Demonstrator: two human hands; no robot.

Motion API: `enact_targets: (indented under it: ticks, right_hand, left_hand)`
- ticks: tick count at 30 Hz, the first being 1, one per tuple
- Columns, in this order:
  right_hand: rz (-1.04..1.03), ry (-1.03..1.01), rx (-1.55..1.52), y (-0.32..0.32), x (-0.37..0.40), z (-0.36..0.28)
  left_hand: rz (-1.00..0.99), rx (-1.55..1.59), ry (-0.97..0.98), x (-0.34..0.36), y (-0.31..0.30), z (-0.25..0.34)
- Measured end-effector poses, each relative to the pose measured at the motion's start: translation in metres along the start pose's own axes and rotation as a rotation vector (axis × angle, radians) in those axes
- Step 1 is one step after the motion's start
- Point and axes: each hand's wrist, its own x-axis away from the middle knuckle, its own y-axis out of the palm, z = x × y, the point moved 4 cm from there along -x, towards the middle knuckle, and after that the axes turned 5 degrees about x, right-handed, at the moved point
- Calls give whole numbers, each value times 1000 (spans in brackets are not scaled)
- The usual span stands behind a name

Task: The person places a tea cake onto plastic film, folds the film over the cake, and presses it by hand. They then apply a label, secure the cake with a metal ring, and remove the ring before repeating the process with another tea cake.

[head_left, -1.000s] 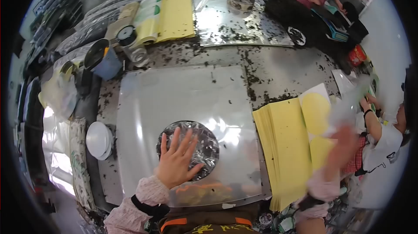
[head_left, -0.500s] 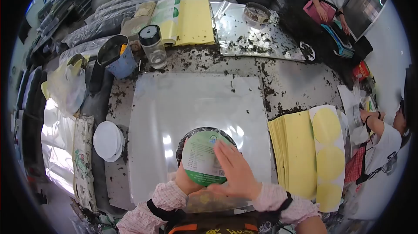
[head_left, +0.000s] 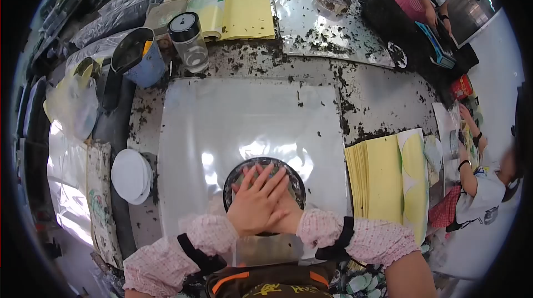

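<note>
Both my hands press down on a round dark-rimmed container [head_left: 302, 185], crossed one over the other. My left hand [head_left: 252, 203] lies on top with its fingers stretched out flat. Underneath, partly covered, is my right hand [head_left: 286, 212], its visible fingers extended too. A bit of green shows between the fingers, and most of the container's top is hidden by the hands. The container sits on a smooth pale sheet [head_left: 244, 109] near the table's front edge.
Yellow-backed label sheets [head_left: 375, 181] lie to the right, white discs [head_left: 127, 176] to the left. Behind stand a blue pitcher [head_left: 147, 67] and a clear lidded jar [head_left: 191, 48]. Dark flakes litter a metal tray [head_left: 311, 31]. Two people [head_left: 472, 198] work at the right.
The round green label, held up before, is now down under my hands at the container. My left hand has moved onto my right, and both press flat.
</note>
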Motion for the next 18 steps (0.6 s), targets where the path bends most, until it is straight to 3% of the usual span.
enact_targets:
  ticks: [4,7,8,10,11,12,13,14,16,18]
  right_hand:
    - [58,16,-44,10,5,1]
    - [230,-54,-129,-12,15,-5]
    - [295,-80,-82,-40,14,-15]
    - [114,-50,27,-31,13,-22]
    - [27,-24,138,-14,10,-23]
    - [67,-12,126,-9,13,-24]
    - [52,11,118,-2,16,-19]
    - [16,3,207,1,12,-23]
    - [55,98,258,-17,2,-42]
    - [202,32,59,-6,16,13]
  left_hand:
    - [124,122,69,4,-12,0]
    - [586,392,-190,47,-38,-13]
    - [762,288,-321,60,-43,-18]
    - [614,681,-696,73,0,-47]
    - [674,620,-662,71,-4,-35]
    - [744,497,-578,76,-8,-25]
    - [641,320,-421,76,-11,-18]
    - [201,425,-526,43,-26,11]
    - [581,314,-288,33,-32,56]
    - [933,151,49,30,-34,91]
